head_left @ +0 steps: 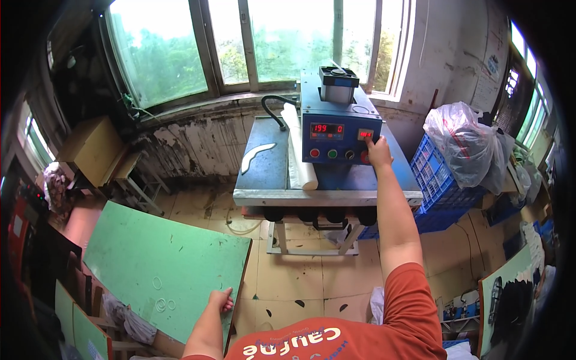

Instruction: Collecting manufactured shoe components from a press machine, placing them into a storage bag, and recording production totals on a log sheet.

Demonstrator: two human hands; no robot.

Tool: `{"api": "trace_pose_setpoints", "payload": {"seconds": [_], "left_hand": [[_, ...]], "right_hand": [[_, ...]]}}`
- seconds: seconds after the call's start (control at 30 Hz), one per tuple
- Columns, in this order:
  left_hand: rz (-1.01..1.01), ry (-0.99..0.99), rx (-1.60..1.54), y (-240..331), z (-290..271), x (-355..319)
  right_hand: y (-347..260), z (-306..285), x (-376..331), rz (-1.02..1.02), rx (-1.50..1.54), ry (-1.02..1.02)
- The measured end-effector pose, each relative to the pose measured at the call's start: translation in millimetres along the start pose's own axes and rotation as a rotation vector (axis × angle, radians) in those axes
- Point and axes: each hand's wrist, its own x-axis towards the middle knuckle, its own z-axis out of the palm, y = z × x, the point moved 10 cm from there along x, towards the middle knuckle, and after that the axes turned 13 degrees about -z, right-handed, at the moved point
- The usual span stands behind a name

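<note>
My right hand point(379, 152) reaches forward to the blue press machine point(318, 120). Its index finger stretches up to the small red display point(365, 134) at the panel's right side, and the other fingers are curled, holding nothing that I can see. My left hand point(222, 300) is closed in a loose fist at the right edge of the green table point(156, 252); nothing shows in it. Several thin white rings point(161, 305) lie on that table. On the machine's metal bed rest a curved white strip point(257, 155) and a white roll point(299, 150).
Blue crates point(433, 168) with a clear plastic bag point(462, 141) on top stand right of the machine. A cardboard box point(93, 150) sits at the left on a stool point(141, 177). Small dark scraps point(299, 303) lie on the tiled floor point(288, 282). Windows point(288, 48) line the back.
</note>
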Motion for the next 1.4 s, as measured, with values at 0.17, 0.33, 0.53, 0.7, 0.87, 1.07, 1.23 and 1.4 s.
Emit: {"api": "trace_pose_setpoints", "payload": {"seconds": [0.17, 0.33, 0.53, 0.7, 0.87, 1.07, 1.23, 1.4], "left_hand": [[-0.006, -0.014, -0.019, -7.0, -0.8, 6.9], [-0.021, 0.0, -0.01, -4.5, 0.1, -1.4], [-0.009, 0.015, -0.012, -3.4, -2.9, -3.8], [-0.017, 0.05, 0.009, -2.0, -2.7, -12.9], [-0.023, 0.034, 0.021, -5.0, 0.5, -10.7], [0.03, 0.063, -0.02, -9.0, -11.8, -10.3], [0.761, 0.413, 0.255, 26.8, 18.4, -84.6], [1.463, 0.103, 0.34, 104.8, 135.6, -252.1]], "right_hand": [[-4.6, -1.9, -5.3, 0.024, -0.051, 0.003], [-12.6, -26.5, -36.6, -0.028, -0.093, 0.297], [73.4, 63.9, -216.7, 0.023, 0.65, 0.543], [111.8, 233.5, -300.3, 1.202, 1.548, 0.198], [125.3, 252.8, -280.2, 1.031, 1.996, 0.457], [113.5, 228.2, -348.1, 0.999, 1.919, 0.267], [105.5, 159.3, -440.2, 1.193, 1.647, 0.008], [74.6, 103.9, -465.1, 1.078, 1.746, -0.046]]}}
